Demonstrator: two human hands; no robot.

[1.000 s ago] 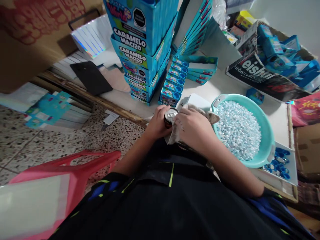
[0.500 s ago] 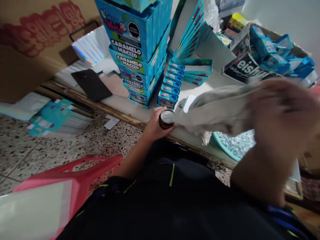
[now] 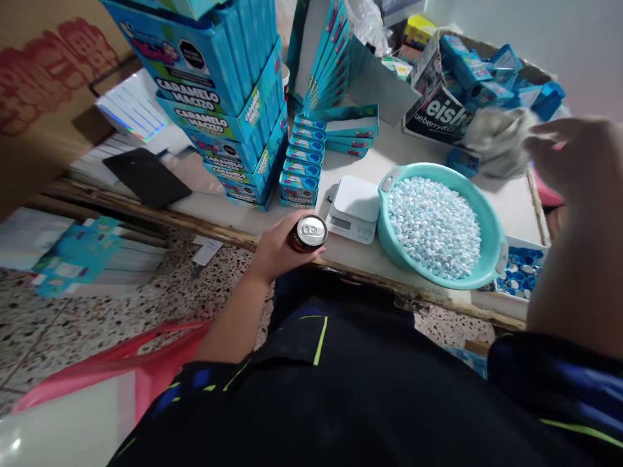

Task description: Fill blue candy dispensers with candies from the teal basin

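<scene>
My left hand is wrapped round a small dark drink can, held upright at the table's front edge, with its silver top and pull tab facing me. Out to the right, my right hand is blurred, its fingertips on a bunched grey cloth. The cloth hangs in front of a carton of blue boxes. Between my hands are a white kitchen scale and a turquoise basin of small wrapped candies.
Stacked blue candy boxes rise at the left, beside a row of small blue boxes. A black phone-like slab lies near the table edge. Below stands a red plastic stool. A tray of blue pieces sits right of the basin.
My right hand has carried the cloth rightward, off the scale and basin, and the cloth is now bunched. My left hand still grips the can. The view has shifted right.
</scene>
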